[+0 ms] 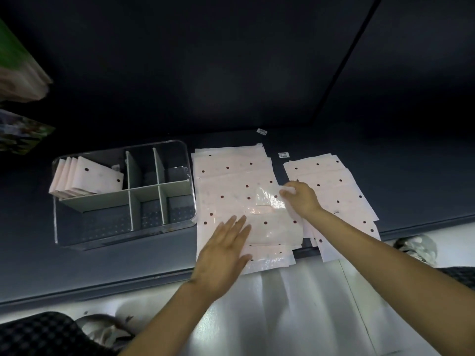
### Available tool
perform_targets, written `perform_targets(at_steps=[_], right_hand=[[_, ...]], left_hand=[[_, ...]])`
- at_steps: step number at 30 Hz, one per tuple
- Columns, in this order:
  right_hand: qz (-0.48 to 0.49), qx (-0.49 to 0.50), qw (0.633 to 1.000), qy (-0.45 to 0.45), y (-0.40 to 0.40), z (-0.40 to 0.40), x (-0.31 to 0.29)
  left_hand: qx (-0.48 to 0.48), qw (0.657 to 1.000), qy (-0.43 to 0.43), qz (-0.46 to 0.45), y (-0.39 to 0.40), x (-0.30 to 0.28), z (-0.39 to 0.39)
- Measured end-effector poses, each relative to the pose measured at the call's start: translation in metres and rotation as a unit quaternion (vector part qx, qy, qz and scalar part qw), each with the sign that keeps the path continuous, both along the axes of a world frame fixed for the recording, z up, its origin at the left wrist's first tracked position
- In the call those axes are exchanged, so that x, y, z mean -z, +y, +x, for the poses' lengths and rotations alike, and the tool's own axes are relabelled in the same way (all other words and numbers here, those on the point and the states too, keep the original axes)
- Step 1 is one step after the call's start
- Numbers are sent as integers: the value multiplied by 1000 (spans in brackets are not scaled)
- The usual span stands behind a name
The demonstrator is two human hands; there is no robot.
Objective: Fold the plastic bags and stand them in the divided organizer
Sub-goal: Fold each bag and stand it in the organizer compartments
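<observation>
Dark tabletop (102, 273), dim light, view from above and behind the hands.

Organizer (123, 196): clear plastic box at left on the tabletop, pale dividers forming 6 compartments in 2 rows of 3. Far-left compartment holds a row of folded bags (87, 179), pink with dark dots, standing on edge and leaning left. The other compartments show only the box floor.

Middle stack of bags (231, 181): flat pink dotted plastic bags just right of the organizer, its near end overhanging the tabletop's front edge. On top lies the bag being folded (270, 222), partly doubled over, with a glossy clear patch catching light near its upper right.

Right stack of bags (334, 183): more of the same bags, fanned loosely, overlapping the middle stack's right edge and also reaching past the front edge.

Left hand (222, 255): fingers straight and together, palm down, pressing flat on the near left part of the top bag.

Right hand (302, 199): fingers curled, pinching a corner of the top bag at its right side, between the 2 stacks.

2 small white labels (262, 131) lie on the tabletop beyond the stacks. Cannot read them.
</observation>
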State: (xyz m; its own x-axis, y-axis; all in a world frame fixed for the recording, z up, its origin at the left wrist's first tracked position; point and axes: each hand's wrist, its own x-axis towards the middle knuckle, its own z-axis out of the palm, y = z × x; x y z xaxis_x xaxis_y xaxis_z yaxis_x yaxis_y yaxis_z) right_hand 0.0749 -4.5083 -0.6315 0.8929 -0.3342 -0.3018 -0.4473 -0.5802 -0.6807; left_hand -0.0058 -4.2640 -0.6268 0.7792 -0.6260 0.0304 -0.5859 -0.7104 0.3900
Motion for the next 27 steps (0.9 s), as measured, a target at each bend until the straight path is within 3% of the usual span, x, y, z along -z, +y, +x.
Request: perform_targets(at_steps=[6, 9, 11, 13, 15, 18, 24, 27], right_hand=[[-46, 5, 997, 56, 1, 10, 17], [-203, -13, 979, 2, 9, -4, 11], [-287, -75, 950, -100, 23, -25, 4], [-281, -198, 922, -179, 41, -51, 1], [-296, -323, 872, -218, 59, -83, 9], [-324, -415, 836, -158, 70, -121, 26], [-366, -363, 856, -38, 27, -156, 37], [-369, -336, 866, -21, 5, -164, 29]], left_hand=[[24, 991, 37, 124, 10, 39, -7], [37, 987, 34, 150, 12, 46, -8], [42, 986, 35, 158, 12, 47, -10], [45, 985, 24, 163, 11, 48, -11], [45, 986, 6, 159, 10, 47, -11], [50, 988, 30, 146, 11, 48, -10], [55, 986, 34, 157, 32, 46, -7], [32, 988, 52, 140, 50, 43, -5]])
